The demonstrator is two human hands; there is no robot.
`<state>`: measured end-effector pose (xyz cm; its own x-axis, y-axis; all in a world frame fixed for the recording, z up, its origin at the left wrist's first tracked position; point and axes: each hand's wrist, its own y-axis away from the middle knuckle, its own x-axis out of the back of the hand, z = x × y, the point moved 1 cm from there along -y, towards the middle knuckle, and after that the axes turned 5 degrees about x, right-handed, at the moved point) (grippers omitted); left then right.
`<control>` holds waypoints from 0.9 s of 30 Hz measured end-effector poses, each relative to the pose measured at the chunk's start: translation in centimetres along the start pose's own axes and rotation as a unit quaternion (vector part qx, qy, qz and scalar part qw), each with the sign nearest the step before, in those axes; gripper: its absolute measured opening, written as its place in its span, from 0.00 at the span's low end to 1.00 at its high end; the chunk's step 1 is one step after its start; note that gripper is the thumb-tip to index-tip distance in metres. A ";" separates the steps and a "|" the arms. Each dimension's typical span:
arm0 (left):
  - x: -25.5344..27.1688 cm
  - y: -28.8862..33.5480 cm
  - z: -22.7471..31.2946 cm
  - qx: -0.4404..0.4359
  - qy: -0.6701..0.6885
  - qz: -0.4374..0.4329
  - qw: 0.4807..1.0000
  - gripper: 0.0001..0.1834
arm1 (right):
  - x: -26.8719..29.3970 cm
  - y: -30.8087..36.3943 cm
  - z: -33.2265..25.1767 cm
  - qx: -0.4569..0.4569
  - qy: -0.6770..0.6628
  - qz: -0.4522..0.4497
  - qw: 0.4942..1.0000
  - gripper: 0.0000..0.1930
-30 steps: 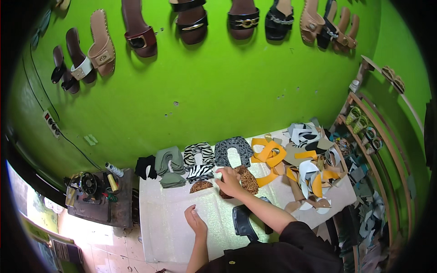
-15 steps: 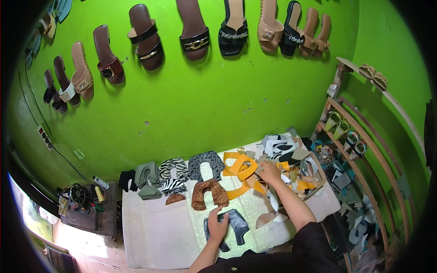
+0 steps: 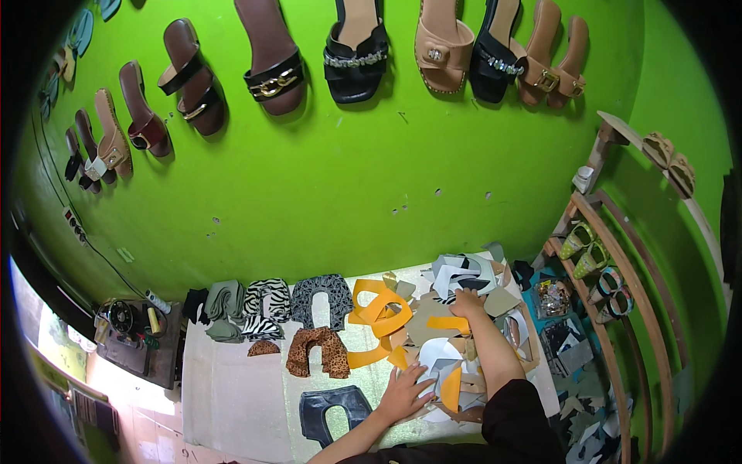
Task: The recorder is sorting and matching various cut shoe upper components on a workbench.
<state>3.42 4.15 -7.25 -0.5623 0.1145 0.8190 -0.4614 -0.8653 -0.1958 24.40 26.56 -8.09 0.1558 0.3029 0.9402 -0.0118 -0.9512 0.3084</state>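
My left hand (image 3: 403, 394) lies open with fingers spread against white and grey scraps (image 3: 439, 359) at the near side of a loose heap. Farther back in the heap, the fingers of my right hand (image 3: 467, 303) are bent together among grey and white offcuts (image 3: 464, 272); what they grip is hidden. Near that hand lie an olive-grey piece (image 3: 421, 328) and a yellow strip (image 3: 447, 322). Left of my left hand, a dark blue-black U-shaped cutout (image 3: 334, 408) rests flat on the table. Yellow looped pieces (image 3: 382, 311) lie left of the heap.
Leopard-print (image 3: 318, 352), grey-black patterned (image 3: 321, 300) and zebra-print (image 3: 267, 299) U-shaped stacks stand on the pale table (image 3: 224, 394), beside folded grey-green pieces (image 3: 224, 300). A sewing machine (image 3: 124, 319) is at left. A wooden rack (image 3: 630, 286) stands right; sandals (image 3: 357, 62) hang on the green wall.
My left hand has left the blue-black cutout and moved right onto the scraps. The right hand has shifted within the heap, which now spreads farther toward me. The view has also shifted.
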 end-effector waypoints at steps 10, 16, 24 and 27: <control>-1.1 0.4 -0.6 0.030 0.020 0.041 0.998 0.15 | 0.3 -3.0 2.1 0.046 0.018 -0.033 0.998 0.36; -0.8 0.7 0.0 0.058 0.023 0.031 0.998 0.12 | 1.0 -0.9 2.8 0.128 -0.041 -0.115 0.984 0.16; 2.0 0.1 0.7 0.173 0.312 0.261 0.897 0.21 | 3.9 13.6 -4.6 0.451 -0.167 0.264 0.836 0.20; 3.2 -1.3 0.4 0.269 0.581 0.170 0.749 0.20 | 3.2 16.8 -6.9 0.478 -0.126 0.240 0.835 0.20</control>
<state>2.46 5.45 -4.18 -0.9462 -0.0810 -0.3134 0.0123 -0.9765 0.2152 17.88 11.93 1.07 0.5640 -0.0354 0.8250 0.6427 -0.6086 -0.4654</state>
